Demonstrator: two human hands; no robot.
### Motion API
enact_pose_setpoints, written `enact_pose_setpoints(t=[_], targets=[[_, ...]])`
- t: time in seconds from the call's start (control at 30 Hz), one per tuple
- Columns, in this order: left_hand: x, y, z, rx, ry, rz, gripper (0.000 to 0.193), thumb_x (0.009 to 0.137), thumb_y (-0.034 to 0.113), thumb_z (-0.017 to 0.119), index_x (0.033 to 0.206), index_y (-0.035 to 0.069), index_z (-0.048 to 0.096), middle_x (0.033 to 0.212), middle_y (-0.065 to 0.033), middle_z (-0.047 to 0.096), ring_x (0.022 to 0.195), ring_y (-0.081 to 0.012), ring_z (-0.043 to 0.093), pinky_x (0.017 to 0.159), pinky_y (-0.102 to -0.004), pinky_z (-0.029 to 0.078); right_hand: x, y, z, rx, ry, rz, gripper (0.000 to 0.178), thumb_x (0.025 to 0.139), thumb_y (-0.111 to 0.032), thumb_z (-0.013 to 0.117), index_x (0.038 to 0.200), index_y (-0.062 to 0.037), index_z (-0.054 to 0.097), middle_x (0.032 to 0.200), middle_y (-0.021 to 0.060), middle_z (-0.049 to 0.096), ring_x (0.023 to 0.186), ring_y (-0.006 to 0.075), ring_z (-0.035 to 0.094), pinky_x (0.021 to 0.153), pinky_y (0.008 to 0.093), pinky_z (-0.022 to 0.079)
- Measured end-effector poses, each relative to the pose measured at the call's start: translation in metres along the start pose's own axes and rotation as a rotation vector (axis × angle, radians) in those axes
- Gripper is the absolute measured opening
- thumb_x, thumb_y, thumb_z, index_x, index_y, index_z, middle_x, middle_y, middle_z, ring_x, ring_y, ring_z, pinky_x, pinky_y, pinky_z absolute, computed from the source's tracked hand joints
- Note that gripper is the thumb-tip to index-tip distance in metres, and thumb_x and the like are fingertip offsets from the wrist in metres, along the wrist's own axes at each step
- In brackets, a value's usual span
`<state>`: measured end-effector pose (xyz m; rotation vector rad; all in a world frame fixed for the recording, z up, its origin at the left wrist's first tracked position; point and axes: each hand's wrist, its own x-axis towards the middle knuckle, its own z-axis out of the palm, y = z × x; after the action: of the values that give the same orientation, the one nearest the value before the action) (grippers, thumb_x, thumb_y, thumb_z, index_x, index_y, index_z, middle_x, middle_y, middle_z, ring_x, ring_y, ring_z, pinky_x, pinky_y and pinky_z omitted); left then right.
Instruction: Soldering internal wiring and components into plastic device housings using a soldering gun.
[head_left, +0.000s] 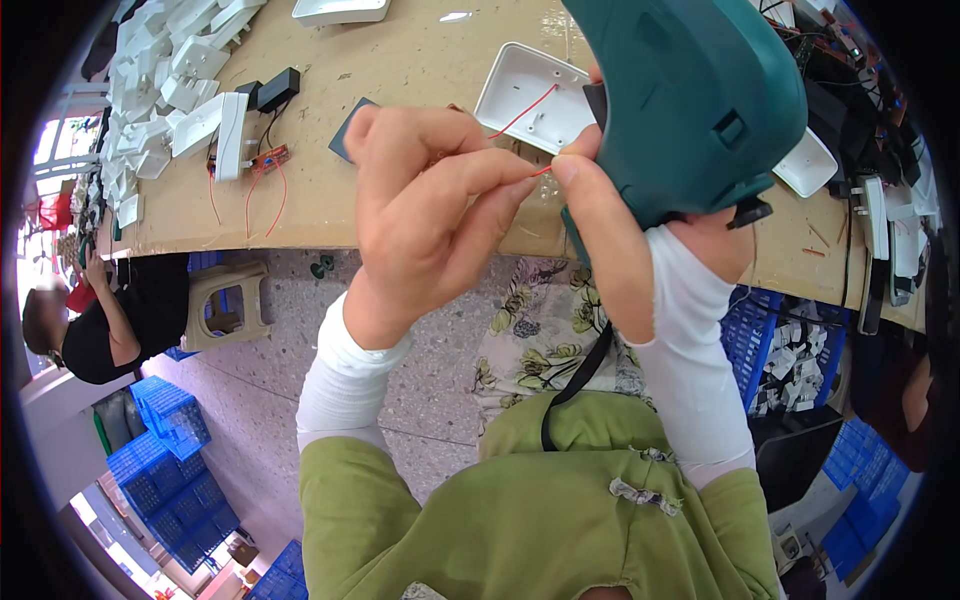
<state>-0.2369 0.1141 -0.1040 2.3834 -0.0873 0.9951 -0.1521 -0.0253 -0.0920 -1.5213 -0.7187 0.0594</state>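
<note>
My left hand (430,200) is closed, with thumb and forefinger pinching a thin red wire (542,171). At the other side of that short stretch of wire, the thumb and a fingertip of my right hand (600,190) pinch together. A large teal-green plastic housing (700,100) with a small square slot covers most of the right hand; whether that hand grips it I cannot tell. Beyond the hands lies a white plastic shell (540,85), crossed by a length of red wire (527,109). A dark flat piece (350,128) shows beside the left hand.
White plastic casings (165,85) heap up at the table's far left, near a red circuit board (270,158) with wires and a black block (278,90). Another white shell (806,160) lies right. A blue crate (750,335) stands below the right edge. A person (110,310) sits at left.
</note>
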Motion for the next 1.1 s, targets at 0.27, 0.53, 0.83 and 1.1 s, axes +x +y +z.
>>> enact_pose_setpoints(t=[0.27, 0.53, 0.83, 1.1], targets=[[0.028, -0.013, -0.008, 0.301, -0.099, 0.127, 0.010, 0.071, 0.003, 0.069, 0.080, 0.003, 0.065, 0.104, -0.0131, 0.058, 0.098, -0.0258, 0.054, 0.084, -0.0346, 0.041, -0.004, -0.003, -0.032, 0.426, -0.002, 0.200, 0.055, 0.078, 0.002, 0.056, 0.129, -0.0003, 0.039, 0.121, 0.0164, 0.051, 0.091, 0.0179, 0.059, 0.079, 0.0252, 0.048], [0.053, -0.023, -0.007, -0.056, -0.452, -0.042, 0.009, 0.073, 0.006, 0.067, 0.079, 0.002, 0.064, 0.118, -0.0141, 0.054, 0.113, -0.0299, 0.051, 0.094, -0.0377, 0.038, -0.019, 0.000, -0.022, 0.734, 0.097, 0.383, 0.062, 0.079, 0.001, 0.053, 0.137, -0.0024, 0.028, 0.131, 0.0198, 0.040, 0.119, 0.0347, 0.046, 0.096, 0.0432, 0.043], [0.031, -0.011, -0.008, 0.089, -0.271, -0.128, 0.009, 0.076, 0.000, 0.063, 0.084, -0.001, 0.061, 0.115, -0.0141, 0.056, 0.103, -0.0264, 0.058, 0.088, -0.0339, 0.045, -0.011, 0.016, -0.023, 0.668, 0.010, 0.286, 0.059, 0.080, 0.001, 0.054, 0.134, -0.0009, 0.031, 0.128, 0.0191, 0.042, 0.122, 0.0350, 0.043, 0.100, 0.0450, 0.040], [0.021, -0.002, 0.000, 0.274, -0.256, -0.090, 0.008, 0.075, -0.002, 0.062, 0.082, -0.003, 0.061, 0.109, -0.0136, 0.058, 0.095, -0.0253, 0.061, 0.078, -0.0306, 0.049, -0.010, 0.022, -0.024, 0.631, -0.028, 0.277, 0.060, 0.077, 0.001, 0.059, 0.131, 0.0000, 0.034, 0.126, 0.0188, 0.044, 0.119, 0.0327, 0.047, 0.099, 0.0438, 0.041]])
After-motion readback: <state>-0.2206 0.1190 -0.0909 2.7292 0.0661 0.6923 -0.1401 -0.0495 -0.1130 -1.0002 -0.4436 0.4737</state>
